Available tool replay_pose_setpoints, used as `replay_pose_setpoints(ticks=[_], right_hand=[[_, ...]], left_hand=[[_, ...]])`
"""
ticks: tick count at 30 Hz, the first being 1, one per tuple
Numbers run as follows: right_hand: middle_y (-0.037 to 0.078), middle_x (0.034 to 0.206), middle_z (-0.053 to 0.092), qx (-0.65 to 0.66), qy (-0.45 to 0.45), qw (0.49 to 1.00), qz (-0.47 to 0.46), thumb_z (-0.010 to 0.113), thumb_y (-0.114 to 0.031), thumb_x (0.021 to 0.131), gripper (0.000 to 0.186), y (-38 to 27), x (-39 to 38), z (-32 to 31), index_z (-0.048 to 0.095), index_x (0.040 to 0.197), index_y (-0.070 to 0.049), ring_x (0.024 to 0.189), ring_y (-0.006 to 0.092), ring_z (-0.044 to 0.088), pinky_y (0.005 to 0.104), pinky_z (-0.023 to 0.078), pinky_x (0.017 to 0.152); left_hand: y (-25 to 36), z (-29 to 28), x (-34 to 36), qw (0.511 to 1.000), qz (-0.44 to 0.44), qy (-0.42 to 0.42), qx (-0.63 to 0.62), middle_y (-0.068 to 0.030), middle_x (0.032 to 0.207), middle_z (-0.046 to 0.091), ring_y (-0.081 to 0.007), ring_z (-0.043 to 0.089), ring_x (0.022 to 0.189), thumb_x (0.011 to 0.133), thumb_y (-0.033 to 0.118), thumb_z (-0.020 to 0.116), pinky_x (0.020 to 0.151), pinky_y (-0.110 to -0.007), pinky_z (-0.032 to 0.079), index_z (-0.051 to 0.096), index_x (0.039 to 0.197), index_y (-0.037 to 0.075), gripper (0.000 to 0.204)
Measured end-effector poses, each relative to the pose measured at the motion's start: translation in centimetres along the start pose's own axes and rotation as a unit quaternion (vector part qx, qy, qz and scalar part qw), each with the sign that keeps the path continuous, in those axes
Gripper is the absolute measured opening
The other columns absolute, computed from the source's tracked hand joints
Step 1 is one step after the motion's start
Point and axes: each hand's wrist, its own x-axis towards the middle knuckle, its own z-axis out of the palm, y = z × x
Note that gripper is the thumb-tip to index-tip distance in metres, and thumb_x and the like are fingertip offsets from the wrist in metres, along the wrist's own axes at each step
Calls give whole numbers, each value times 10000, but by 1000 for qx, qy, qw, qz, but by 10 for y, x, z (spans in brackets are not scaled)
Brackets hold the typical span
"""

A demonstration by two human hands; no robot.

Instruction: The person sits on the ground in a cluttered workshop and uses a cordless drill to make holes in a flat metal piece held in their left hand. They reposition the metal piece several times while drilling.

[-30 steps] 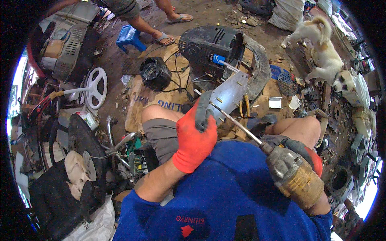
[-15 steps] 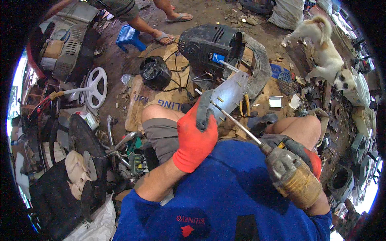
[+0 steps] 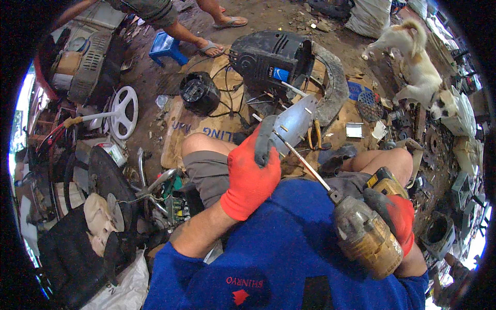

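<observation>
My left hand (image 3: pixel 251 178), in a red glove with dark coated fingers, grips the near end of a silvery metal plate (image 3: pixel 295 123). Short brass-coloured pins and light rods stick out from the plate. My right hand (image 3: pixel 395 217), gloved the same way, is wrapped round the handle of a worn yellow cordless impact driver (image 3: pixel 366 236). Its battery base (image 3: pixel 386 182) shows beyond my glove. A long driver bit (image 3: pixel 306 162) runs from its chuck to the plate, its tip beside my left fingers and a pin. Whether the tip touches a screw I cannot tell.
Ahead lie a black machine housing (image 3: pixel 268 59), a black round part (image 3: pixel 200 94) and pliers (image 3: pixel 314 135) on cardboard (image 3: pixel 175 135). A dog (image 3: pixel 421 77) stands at the right. Another person's foot (image 3: pixel 212 48) is near a blue stool (image 3: pixel 168 48). Scrap fills the left side, including a white wheel (image 3: pixel 124 113).
The impact driver has shifted slightly left and turned with my right hand, so its battery base shows more. The plate has tilted a little. The dog has turned its head.
</observation>
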Motion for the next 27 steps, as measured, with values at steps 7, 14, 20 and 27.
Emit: replay_pose_setpoints(ticks=[7,14,20,27], right_hand=[[191,1001,636,-171,-7,978,-118,655,-205,559,451,-14,5,-21,608,993,-90,757,324,635,437,508,618],[189,979,632,-202,-19,966,-157,635,-211,521,435,-23,15,-24,632,948,-125,771,315,632,417,508,608],[186,990,631,-204,-9,966,-158,623,-218,514,446,-17,10,-19,636,949,-120,773,318,633,424,506,624],[184,997,631,-213,-3,964,-158,625,-217,516,466,-19,11,-20,634,970,-112,771,321,633,426,506,631]], left_hand=[[-2,2,-1,999,-18,-38,-16,-236,937,642,-372,643,864,741,39,587,741,-385,509,569,1162,-28,427],[-6,1,-3,999,7,-33,-12,-229,955,640,-376,636,882,733,43,585,742,-395,508,579,1151,-9,421],[-5,2,-1,999,10,-28,-31,-222,925,643,-367,642,850,737,44,577,725,-389,508,581,1154,3,419],[-2,1,-1,999,-14,-42,-26,-221,926,646,-364,644,855,738,48,572,733,-385,509,577,1163,-2,428]])
